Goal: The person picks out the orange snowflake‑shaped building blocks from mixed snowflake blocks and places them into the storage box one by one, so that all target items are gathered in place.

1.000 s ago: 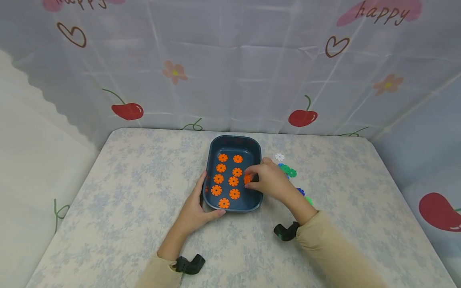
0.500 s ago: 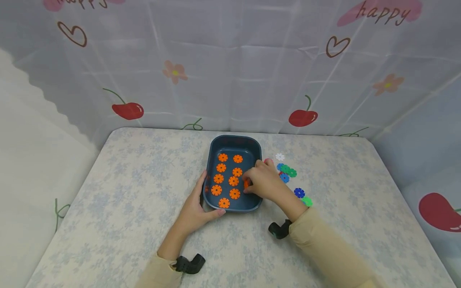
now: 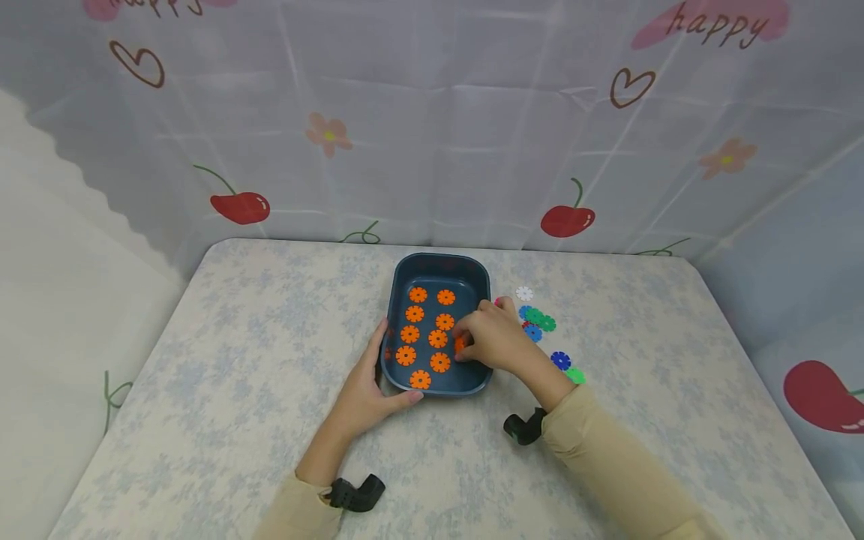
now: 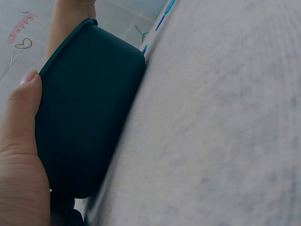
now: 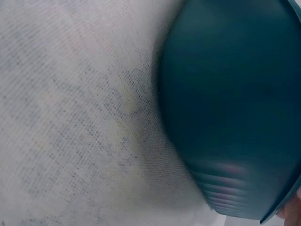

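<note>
In the head view a dark blue rectangular tray [image 3: 442,394] stands on the table. Orange notched plastic discs [image 3: 438,339] lie flat in it, in two rough columns with one more near its front wall. My left hand [image 3: 361,401] grips the near left corner, its thumb over the front rim and its fingers along the left side. The left wrist view shows that thumb [image 4: 29,87] against the tray wall [image 4: 89,108]. Reaching over the right rim, my right hand [image 3: 496,337] pinches another orange disc [image 3: 460,344] low inside the tray; the fingers partly hide it.
Right of the tray lie loose discs: a white one [image 3: 524,293], green ones [image 3: 540,319], a light blue one [image 3: 532,332], a dark blue one [image 3: 560,361] and a light green one [image 3: 576,375]. A printed curtain [image 3: 432,150] hangs behind the table [image 3: 270,337].
My right hand has moved slightly toward me and left, lower into the tray, with the orange disc; over the last half second it hardly moves. My left hand stays in place.
</note>
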The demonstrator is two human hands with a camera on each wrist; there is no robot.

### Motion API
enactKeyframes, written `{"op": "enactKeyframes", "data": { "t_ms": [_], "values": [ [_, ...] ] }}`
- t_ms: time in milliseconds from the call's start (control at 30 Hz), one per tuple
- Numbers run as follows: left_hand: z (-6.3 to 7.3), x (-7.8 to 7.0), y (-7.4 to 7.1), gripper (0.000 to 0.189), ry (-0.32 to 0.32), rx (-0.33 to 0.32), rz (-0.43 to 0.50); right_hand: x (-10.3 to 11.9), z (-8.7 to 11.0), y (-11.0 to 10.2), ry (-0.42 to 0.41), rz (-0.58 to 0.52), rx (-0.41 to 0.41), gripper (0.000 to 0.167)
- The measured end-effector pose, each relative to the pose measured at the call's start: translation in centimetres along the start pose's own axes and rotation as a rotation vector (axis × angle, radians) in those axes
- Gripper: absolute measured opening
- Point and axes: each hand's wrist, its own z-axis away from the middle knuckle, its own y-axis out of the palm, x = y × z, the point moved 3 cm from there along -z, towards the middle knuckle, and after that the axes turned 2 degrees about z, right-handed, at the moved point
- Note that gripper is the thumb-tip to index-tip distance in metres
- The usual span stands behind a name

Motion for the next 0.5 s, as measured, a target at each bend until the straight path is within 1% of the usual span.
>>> {"op": "enactKeyframes", "data": {
  "t_ms": [67, 233, 500],
  "values": [
    [0.0, -0.01, 0.01, 0.121, 0.001, 0.0, -0.001, 0.14, -0.04, -0.07, 0.016, 0.025, 0.016, 0.029],
    [-0.03, 0.05, 0.03, 0.12, 0.003, 0.0, -0.001, 0.47, -0.19, 0.0, 0.043, 0.134, 0.041, 0.03],
    [0.02, 0.14, 0.0, 0.12, 0.013, -0.006, -0.019, 0.78, -0.32, 0.5, 0.037, 0.23, 0.032, 0.024]
  ]
}}
